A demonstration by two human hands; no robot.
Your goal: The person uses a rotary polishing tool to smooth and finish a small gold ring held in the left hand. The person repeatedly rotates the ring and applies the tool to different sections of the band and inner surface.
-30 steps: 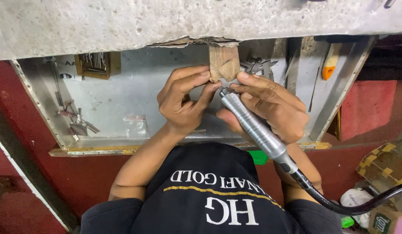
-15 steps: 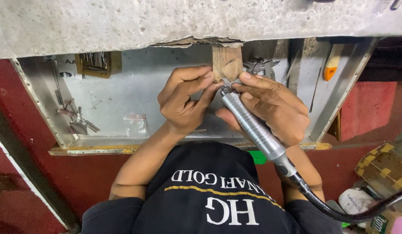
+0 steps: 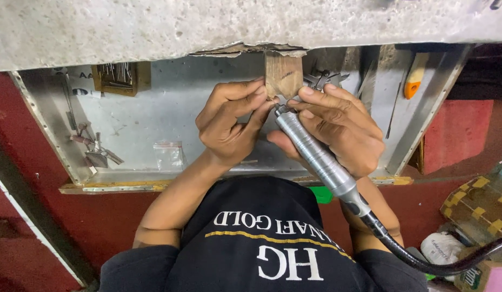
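Hose (image 3: 424, 262): nearest to us, a black flexible shaft trails off the tool's rear; we judge it tugs a little.
Handpiece (image 3: 316, 157): ribbed silver metal, stiff and slim; our right hand (image 3: 343, 127) wraps its front like a pen, where we judge control is best.
Left hand (image 3: 232, 121): fingers pressed together, pinching something too small to make out at the tool's tip.
Wooden peg (image 3: 283, 73): worn brown block jutting from the grey tabletop (image 3: 153, 27), touching both hands.
Metal tray (image 3: 148, 119): beneath, holding small tools.

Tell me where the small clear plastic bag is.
In the head view, the plastic bag lies in the metal tray, left of the left hand.
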